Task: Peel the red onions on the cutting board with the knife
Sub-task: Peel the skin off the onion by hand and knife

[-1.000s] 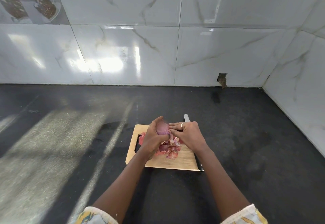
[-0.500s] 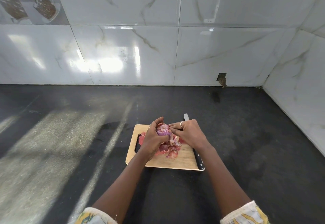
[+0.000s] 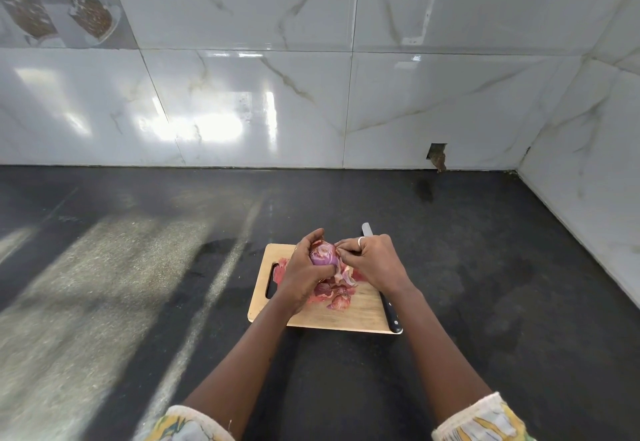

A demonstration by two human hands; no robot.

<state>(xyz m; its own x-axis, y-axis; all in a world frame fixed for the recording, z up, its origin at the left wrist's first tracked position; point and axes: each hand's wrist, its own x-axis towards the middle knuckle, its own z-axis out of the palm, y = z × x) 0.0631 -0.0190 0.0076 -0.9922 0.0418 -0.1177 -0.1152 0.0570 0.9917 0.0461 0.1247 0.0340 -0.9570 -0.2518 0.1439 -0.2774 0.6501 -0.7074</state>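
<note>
**A:** What carries it all?

**B:** A dark tabletop (image 3: 485, 267). A wooden cutting board (image 3: 360, 316) lies toward its six o'clock side, close to the person.

**A:** And the hands?

**B:** Both are over the board. The left hand (image 3: 304, 267) curls round the red onion (image 3: 323, 255), gripping it from nine o'clock. The right hand (image 3: 377, 260) is at the onion's three o'clock, with its fingers bent, pinching the onion's skin.

**A:** The knife?

**B:** The knife (image 3: 391, 312) lies along the board's three o'clock edge and no hand holds it. Its blade tip points toward twelve and its black handle toward five.

**A:** Anything smaller?

**B:** Loose red peels (image 3: 332, 293) are piled on the board at the onion's six o'clock. There is a ring (image 3: 361, 241) on a finger of the right hand.
</note>
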